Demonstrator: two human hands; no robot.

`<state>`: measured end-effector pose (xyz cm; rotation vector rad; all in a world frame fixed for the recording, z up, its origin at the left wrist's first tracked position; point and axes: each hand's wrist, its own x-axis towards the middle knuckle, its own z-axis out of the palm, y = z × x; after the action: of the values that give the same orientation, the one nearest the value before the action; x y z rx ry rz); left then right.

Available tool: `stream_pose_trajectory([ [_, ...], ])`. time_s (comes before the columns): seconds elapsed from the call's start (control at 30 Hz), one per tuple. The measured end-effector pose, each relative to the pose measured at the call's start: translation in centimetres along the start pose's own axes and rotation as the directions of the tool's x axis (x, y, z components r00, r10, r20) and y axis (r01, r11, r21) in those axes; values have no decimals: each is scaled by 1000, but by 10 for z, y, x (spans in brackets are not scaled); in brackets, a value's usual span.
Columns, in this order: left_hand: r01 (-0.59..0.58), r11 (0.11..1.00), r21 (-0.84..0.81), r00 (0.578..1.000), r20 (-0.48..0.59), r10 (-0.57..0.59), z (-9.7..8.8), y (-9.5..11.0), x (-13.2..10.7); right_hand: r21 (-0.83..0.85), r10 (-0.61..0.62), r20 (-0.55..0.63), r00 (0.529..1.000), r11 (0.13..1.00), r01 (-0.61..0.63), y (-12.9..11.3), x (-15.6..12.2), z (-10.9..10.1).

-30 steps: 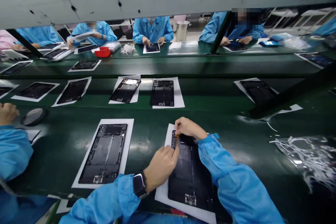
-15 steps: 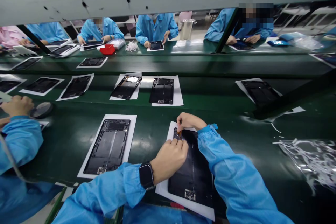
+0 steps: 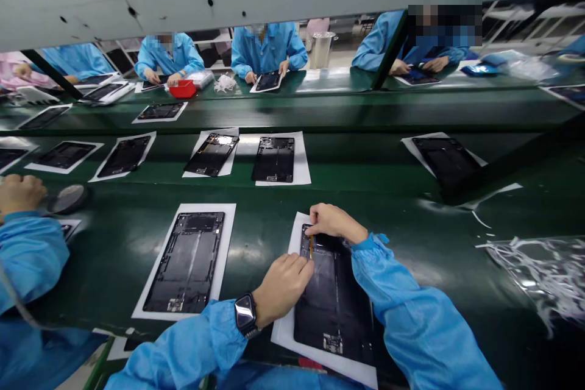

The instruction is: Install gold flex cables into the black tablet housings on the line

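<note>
An opened tablet shell (image 3: 329, 301) with dark inner parts lies on a white sheet (image 3: 289, 330) in front of me. Over its upper left corner runs a thin orange flex cable (image 3: 311, 248). My right hand (image 3: 339, 222) is closed in a pinch at the cable's upper end, by the shell's top edge. Closed too, my left hand (image 3: 283, 286) has its fingertips at the lower end, above the shell's left side; its thumb is mostly hidden. A second open tablet shell (image 3: 186, 265) rests on its own white sheet to the left.
More tablet shells (image 3: 274, 159) on white sheets line the green bench beyond. White strips (image 3: 543, 280) on clear plastic lie at right. A round grey dish (image 3: 68, 199) sits by a co-worker's hand (image 3: 21, 195). A dark post (image 3: 507, 164) slants at right; co-workers sit opposite.
My left hand has moved down and left, away from my right hand, and more of the orange flex cable shows between them. The whole view has shifted slightly.
</note>
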<state>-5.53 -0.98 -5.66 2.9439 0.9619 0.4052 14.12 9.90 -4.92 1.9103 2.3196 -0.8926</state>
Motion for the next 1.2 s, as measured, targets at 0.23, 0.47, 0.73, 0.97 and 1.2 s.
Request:
stream_pose_trajectory([
  [0.23, -51, 993, -103, 995, -88, 42, 12, -7, 1, -146, -69, -98, 993, 988, 54, -10, -19, 7],
  [0.47, -67, 979, -194, 983, -180, 32, 22, -11, -4, -257, -142, -234, 962, 963, 80, -1, -33, 23],
  [0.73, -59, 983, -173, 994, -102, 42, 26, -11, -8, -190, -152, -313, 937, 977, 96, 11, -37, 31],
  [0.97, -115, 988, -99, 990, -92, 106, 21, -9, -5, -166, -152, -316, 936, 981, 103, 13, -37, 32],
  [1.2, -127, 989, -70, 991, -54, 124, 18, -5, -2, -155, -144, -320, 936, 983, 99, 13, -38, 31],
])
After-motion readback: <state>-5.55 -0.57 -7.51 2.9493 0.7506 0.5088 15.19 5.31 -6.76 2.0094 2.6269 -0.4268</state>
